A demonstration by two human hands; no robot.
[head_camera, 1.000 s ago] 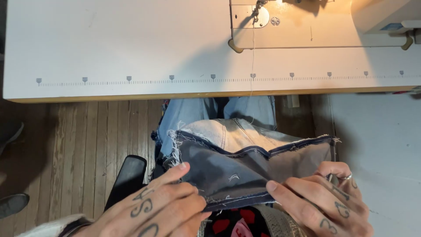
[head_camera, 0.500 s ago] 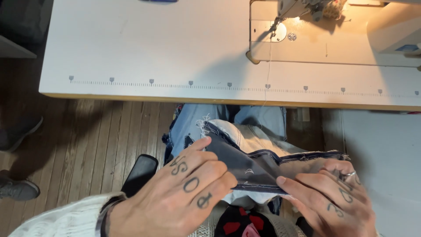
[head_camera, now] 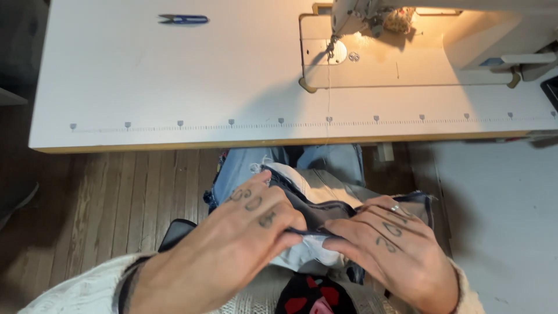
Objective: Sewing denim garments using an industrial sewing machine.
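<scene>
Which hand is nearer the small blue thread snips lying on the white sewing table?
Left. The left hand is below the small blue thread snips, off the white sewing table, pinching the dark denim fabric. The right hand grips the same fabric farther right.

Surface: we see a long white surface [head_camera: 174,81] with a wooden front edge and a row of ruler marks.
Machine: a white sewing machine [head_camera: 442,29] sits set into it at our upper right.
Light: a warm lamp glows under the machine's head.
Small tool: blue thread snips [head_camera: 183,19] lie near the far edge.
Floor: we look down on worn wooden planks [head_camera: 116,192].
</scene>
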